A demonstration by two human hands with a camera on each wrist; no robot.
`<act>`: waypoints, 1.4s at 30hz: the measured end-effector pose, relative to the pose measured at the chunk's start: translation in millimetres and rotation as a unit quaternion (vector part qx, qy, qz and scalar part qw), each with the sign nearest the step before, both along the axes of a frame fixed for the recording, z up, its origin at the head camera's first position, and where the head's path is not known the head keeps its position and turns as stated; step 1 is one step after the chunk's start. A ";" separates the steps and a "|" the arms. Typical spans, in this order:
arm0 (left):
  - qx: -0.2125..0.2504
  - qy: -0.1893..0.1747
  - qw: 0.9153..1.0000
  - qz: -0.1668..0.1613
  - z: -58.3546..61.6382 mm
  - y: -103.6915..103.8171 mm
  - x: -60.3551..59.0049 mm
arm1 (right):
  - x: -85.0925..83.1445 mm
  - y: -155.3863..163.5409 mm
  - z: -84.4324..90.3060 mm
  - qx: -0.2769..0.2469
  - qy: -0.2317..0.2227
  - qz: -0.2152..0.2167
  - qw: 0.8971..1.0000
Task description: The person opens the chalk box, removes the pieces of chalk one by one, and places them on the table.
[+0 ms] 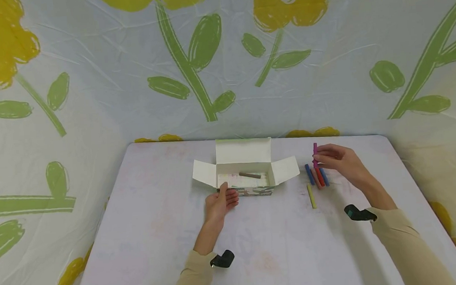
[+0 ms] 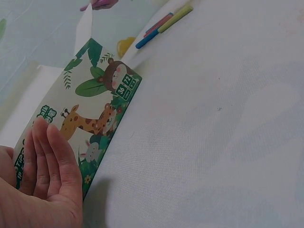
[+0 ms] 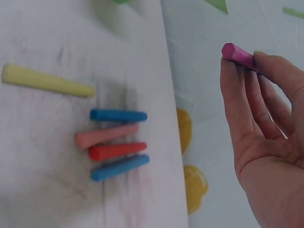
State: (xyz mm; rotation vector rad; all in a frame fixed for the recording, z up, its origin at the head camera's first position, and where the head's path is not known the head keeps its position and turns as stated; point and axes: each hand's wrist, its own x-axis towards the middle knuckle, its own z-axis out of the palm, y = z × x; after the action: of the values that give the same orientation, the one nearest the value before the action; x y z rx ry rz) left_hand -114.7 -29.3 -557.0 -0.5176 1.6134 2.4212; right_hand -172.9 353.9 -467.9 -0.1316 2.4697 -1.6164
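Note:
My right hand (image 1: 338, 159) pinches a magenta stick of chalk (image 3: 240, 56) between thumb and fingertips, holding it upright above the other chalks. Below it on the table lie a red chalk (image 3: 118, 151), a pink chalk (image 3: 107, 136) and two blue ones, side by side. A yellow chalk (image 1: 311, 196) lies nearer the front. My left hand (image 1: 217, 205) holds the front wall of an open cardboard box (image 2: 90, 118), thumb over the top edge and fingers along the printed outside. Inside the box rests one brown chalk (image 1: 250, 175).
The box's flaps stand spread, with the right flap (image 1: 286, 169) reaching toward the chalks. Behind the white table (image 1: 151, 236) hangs a flower-patterned cloth (image 1: 128, 79), which also runs along both sides. Faint coloured smudges mark the tabletop.

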 end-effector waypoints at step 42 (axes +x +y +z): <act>-0.007 -0.008 1.000 0.002 2.4 -0.3 -3.0 | 10.3 39.3 -65.7 0.215 -0.019 -0.071 0.974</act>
State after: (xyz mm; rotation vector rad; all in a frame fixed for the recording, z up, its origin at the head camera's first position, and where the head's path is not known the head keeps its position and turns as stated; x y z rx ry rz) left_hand -117.7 -29.6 -554.6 -0.5407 1.6268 2.4036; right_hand -162.6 393.2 -533.7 0.1377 2.7822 -1.0765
